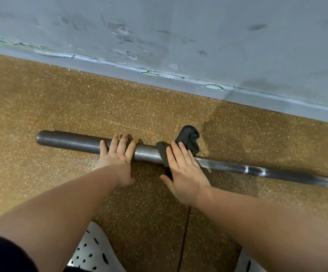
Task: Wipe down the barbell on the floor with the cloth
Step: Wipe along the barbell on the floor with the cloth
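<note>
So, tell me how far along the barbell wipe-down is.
Done: nothing shows which parts are already wiped. In hand: the right hand presses the dark cloth over the barbell where sleeve meets shaft, while the left hand rests flat on the sleeve. Left: likely the long shaft running right.

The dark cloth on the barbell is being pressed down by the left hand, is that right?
No. In the head view the right hand presses the dark cloth on the barbell; the left hand rests bare on it.
</note>
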